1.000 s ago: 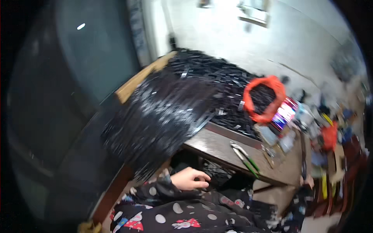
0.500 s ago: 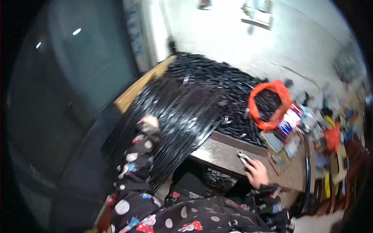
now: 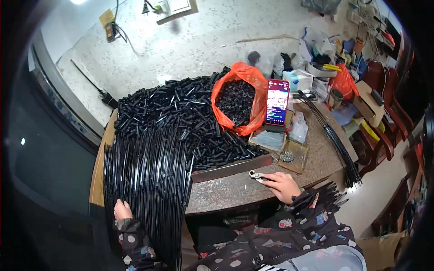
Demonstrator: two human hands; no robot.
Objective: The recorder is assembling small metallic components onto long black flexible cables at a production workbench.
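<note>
Left hand (image 3: 122,210) gripped black rods (image 3: 149,180) at desk's left edge; right hand (image 3: 281,185) closed on small pliers (image 3: 257,175) near front edge; big pile of black tubes (image 3: 190,117) remained unworked.

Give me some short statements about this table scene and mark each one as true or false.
1. The left hand rests on the bundle of black rods. True.
2. The right hand lies inside the orange bag. False: it is on the table, at a small metal tool, well apart from the bag.
3. The orange bag holds small black parts. True.
4. The phone has a dark screen and lies flat. False: its screen is lit and it stands propped up beside the bag.
5. The pile of black tubes lies to the right of the phone. False: it lies to the phone's left.
</note>
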